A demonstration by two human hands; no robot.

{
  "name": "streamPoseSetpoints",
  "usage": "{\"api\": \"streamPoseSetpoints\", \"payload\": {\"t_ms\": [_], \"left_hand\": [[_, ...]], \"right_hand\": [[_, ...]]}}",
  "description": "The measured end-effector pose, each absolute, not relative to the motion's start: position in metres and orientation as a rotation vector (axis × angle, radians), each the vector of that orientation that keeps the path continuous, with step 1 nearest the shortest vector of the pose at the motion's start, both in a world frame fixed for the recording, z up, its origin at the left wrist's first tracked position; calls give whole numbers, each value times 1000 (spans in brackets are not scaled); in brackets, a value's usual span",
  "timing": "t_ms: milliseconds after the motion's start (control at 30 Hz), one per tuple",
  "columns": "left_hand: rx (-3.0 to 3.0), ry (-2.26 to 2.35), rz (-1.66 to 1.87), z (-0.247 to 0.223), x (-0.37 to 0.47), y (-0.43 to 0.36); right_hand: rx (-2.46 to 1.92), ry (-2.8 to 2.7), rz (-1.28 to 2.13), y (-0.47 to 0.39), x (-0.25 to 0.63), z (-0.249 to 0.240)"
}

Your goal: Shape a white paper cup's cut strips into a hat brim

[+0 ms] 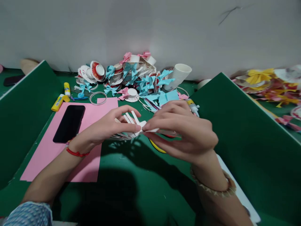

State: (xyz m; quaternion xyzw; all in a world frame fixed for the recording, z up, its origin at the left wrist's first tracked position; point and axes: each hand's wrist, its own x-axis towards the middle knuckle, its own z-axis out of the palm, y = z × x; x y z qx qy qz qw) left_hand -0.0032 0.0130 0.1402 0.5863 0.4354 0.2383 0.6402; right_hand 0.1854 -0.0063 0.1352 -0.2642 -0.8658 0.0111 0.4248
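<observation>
Between my two hands, above the green tabletop, is a white paper cup cut into strips (135, 117) that fan out on both sides. My left hand (103, 127) pinches it near its middle with the thumb in front, and several strips stick up between the fingers. From the other side my right hand (185, 130) grips it, thumb and fingertips closed on a strip end. More strips run under the right palm, partly hidden. Below that hand a yellow curved edge (158, 147) shows; its object is mostly covered.
Pink paper sheets (91, 163) lie at left under a black phone (69, 124), near two yellow glue sticks (57, 102). Along the wall are a pile of small paper hats with bows (131, 73) and stacked paper cups (181, 73). Green dividers (254, 135) flank both sides.
</observation>
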Motion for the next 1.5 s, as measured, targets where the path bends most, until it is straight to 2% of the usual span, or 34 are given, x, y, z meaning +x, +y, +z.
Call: {"api": "streamPoseSetpoints", "payload": {"t_ms": [200, 367, 533, 700, 800, 900, 1167, 1300, 1500], "left_hand": [[1550, 963, 652, 142, -3, 8], [1647, 992, 717, 133, 0, 12], [1501, 866, 660, 127, 2, 17], [1177, 788, 687, 123, 1, 21], [1056, 752, 720, 121, -1, 23], [1013, 748, 701, 119, -2, 23], [1024, 735, 677, 118, 2, 21], [1002, 753, 653, 125, 3, 19], [935, 825, 645, 121, 2, 19]], "right_hand": [[-785, -2079, 170, -9, 181, 133], [-801, -2127, -8, -12, 176, 132], [-864, -2031, -81, -16, 176, 133], [-939, -1727, 229, -9, 182, 126], [-996, -1806, 450, -2, 183, 119], [-982, -1880, 592, 3, 181, 113], [-987, -1670, 876, -2, 168, 110], [-1007, -1686, 937, -3, 167, 110], [-1009, -1781, 839, -4, 169, 111]]}}
